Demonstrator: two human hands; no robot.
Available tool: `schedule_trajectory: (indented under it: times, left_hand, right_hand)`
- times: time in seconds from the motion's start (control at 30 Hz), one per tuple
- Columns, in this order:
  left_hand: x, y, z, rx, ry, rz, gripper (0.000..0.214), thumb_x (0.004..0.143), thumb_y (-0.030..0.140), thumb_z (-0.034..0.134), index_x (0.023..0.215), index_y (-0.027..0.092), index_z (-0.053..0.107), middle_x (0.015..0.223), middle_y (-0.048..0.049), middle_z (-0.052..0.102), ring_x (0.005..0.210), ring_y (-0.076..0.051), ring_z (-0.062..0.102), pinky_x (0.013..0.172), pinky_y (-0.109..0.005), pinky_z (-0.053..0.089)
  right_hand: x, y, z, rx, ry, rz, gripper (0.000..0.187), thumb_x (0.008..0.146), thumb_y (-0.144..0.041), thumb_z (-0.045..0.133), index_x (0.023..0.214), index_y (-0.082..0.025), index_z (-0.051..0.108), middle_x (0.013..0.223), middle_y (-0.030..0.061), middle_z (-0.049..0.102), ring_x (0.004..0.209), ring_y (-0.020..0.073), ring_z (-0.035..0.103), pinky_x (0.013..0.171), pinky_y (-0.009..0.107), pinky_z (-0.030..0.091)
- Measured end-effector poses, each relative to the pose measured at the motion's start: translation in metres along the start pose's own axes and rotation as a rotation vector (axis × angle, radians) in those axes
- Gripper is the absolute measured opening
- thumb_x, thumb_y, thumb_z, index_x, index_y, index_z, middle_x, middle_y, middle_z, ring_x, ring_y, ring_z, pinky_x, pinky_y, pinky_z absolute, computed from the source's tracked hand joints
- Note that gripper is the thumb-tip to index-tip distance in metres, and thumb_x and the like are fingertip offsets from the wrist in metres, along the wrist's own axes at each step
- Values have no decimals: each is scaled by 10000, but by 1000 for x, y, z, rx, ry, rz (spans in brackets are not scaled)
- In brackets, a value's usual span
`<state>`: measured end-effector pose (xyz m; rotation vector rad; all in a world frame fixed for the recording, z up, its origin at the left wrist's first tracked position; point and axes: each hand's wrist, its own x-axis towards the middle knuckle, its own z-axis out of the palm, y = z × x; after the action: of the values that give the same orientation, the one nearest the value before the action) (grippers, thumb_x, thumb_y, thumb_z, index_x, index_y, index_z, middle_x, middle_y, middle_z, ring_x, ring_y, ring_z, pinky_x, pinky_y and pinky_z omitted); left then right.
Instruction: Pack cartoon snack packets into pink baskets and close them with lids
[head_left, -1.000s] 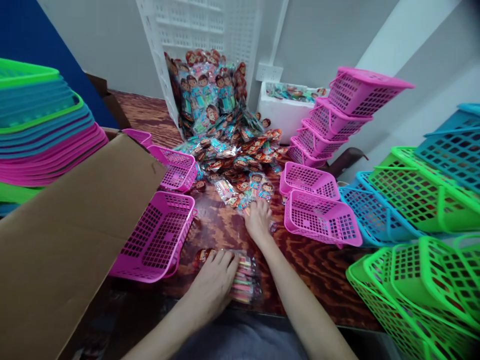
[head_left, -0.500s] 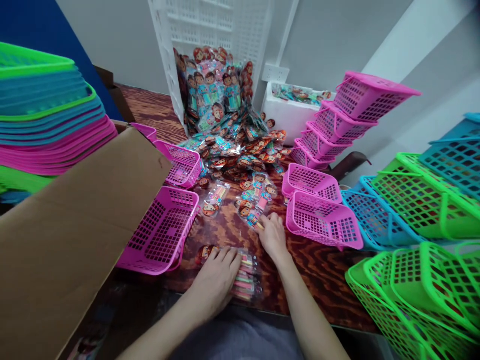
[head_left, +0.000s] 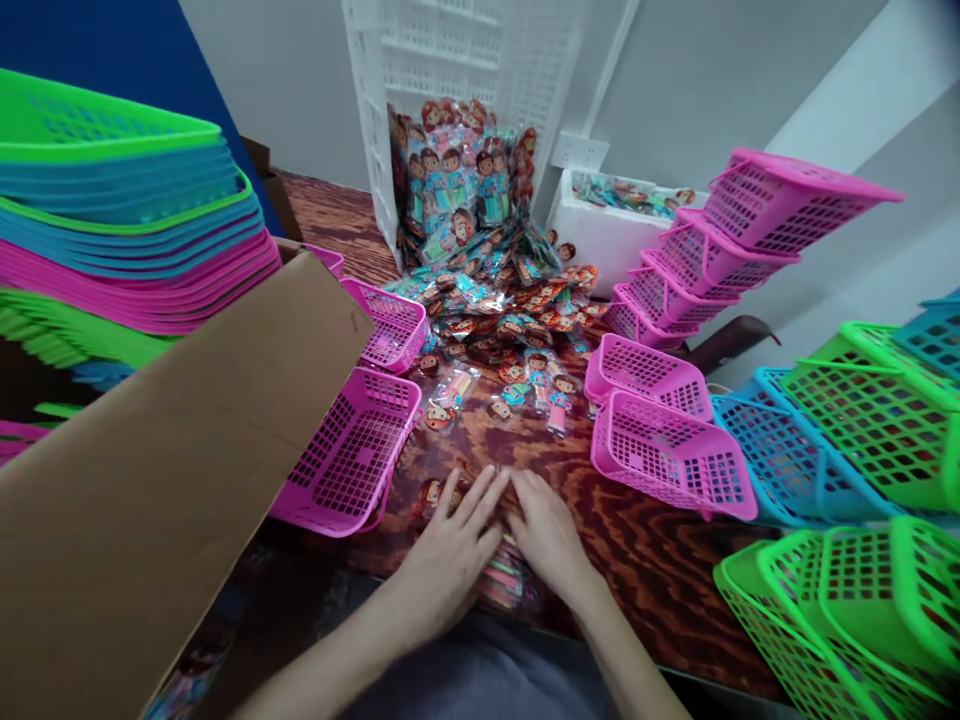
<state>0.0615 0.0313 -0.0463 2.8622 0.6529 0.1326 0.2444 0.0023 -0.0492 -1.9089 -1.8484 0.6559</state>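
Right, step in hand: squaring up a small stack of packets, by the look of it; not lifted, not in any basket.
Landmark: the tilted pink basket, empty, propped on its edge on the wooden table.
Stack position: flat on the table just right of that basket, at the near edge; a doll-head card pokes out on the basket side.
Left hand: palm down on the stack, fingers splayed apart, pressing rather than gripping.
Right hand: palm down next to it, farther from the basket, fingers nearly together, tips touching the left hand's tips. Nothing clamped.
Supply: loose packets beyond and right of the basket, then the big pile of packets farther back.
Other side of basket: cardboard flap overhangs its left rim.
Next move calls for (my read): fingers curling under both ends of the stack. The film looks slippery, so it needs even squeeze or it fans out. Short carry left, and the flap crowds the approach.
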Motion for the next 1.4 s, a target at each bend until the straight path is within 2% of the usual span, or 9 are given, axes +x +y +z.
schedule_trajectory:
  times: [0.1, 0.2, 0.4, 0.57, 0.8, 0.9, 1.1, 1.3, 1.4]
  left_hand:
    - [1, -3, -7, -13, -29, 34, 411, 812, 246, 610, 1199, 137, 525, 1621, -241, 136, 1520, -366, 19, 1173, -657, -62]
    - [0, -5, -7, -56, -80, 8, 422, 808, 246, 615, 1211, 164, 521, 1515, -217, 375, 1470, -360, 249, 1200, -625, 55]
    - [-2, -6, 5, -84, -93, -75, 587, 781, 226, 645, 1335, 201, 452, 1451, -156, 427, 1398, -331, 358, 1208, -549, 190]
    - [-4, -8, 20, -80, -68, -78, 648, 767, 198, 630, 1377, 206, 413, 1499, -157, 385, 1420, -338, 323, 1216, -551, 171]
    - [-3, -6, 21, -123, -35, -109, 593, 740, 180, 624, 1310, 220, 466, 1463, -131, 417, 1387, -323, 357, 1216, -543, 159]
    - [-3, -4, 15, -126, -34, -99, 603, 751, 195, 636, 1326, 214, 452, 1458, -137, 410, 1389, -327, 343, 1210, -534, 170]
    - [-6, -2, -1, -145, -28, -75, 731, 743, 151, 670, 1408, 279, 394, 1400, -128, 411, 1315, -325, 402, 1151, -498, 290]
    - [-7, -2, -2, -182, 9, -44, 905, 754, 93, 635, 1513, 382, 235, 1393, -100, 415, 1246, -301, 456, 1066, -454, 385]
    - [-7, -3, 4, -160, 21, -45, 975, 744, 119, 632, 1558, 276, 120, 1396, -124, 437, 1257, -310, 445, 1101, -469, 345]
  right_hand:
    - [1, -5, -16, 178, -174, -42, 182, 884, -215, 541, 936, -217, 716, 967, 47, 671, 931, 195, 621, 858, 296, 470]
    - [21, 5, -32, 362, -302, -6, 295, 928, -372, 534, 819, -186, 736, 822, 28, 690, 799, 180, 637, 744, 271, 477]
    - [114, 45, -42, 12, 376, 373, 304, 939, -325, 486, 1070, -179, 718, 1079, 110, 693, 1033, 241, 586, 918, 366, 430]
    - [163, 60, -34, -95, 543, 536, 333, 922, -267, 488, 1188, -135, 640, 1308, 245, 545, 1253, 354, 412, 1010, 584, 294]
    - [106, 64, -8, -97, 238, 208, 243, 880, -181, 549, 1033, -301, 695, 1357, 20, 585, 1296, 229, 449, 1065, 424, 328]
    - [63, 65, 4, -57, 166, 30, 344, 919, -259, 525, 1245, -309, 623, 1478, 30, 482, 1385, 228, 371, 1120, 425, 299]
    - [13, 57, 12, -264, 320, 288, 499, 920, -231, 470, 1411, -143, 464, 1257, 189, 592, 1214, 319, 504, 998, 431, 403]
    - [11, 59, -4, -168, 444, 304, 238, 878, -222, 493, 1095, -194, 585, 999, 100, 633, 980, 275, 571, 863, 369, 437]
    - [25, 53, -16, -184, 362, 205, 58, 872, -240, 524, 867, -222, 578, 956, 72, 605, 961, 254, 539, 847, 344, 420]
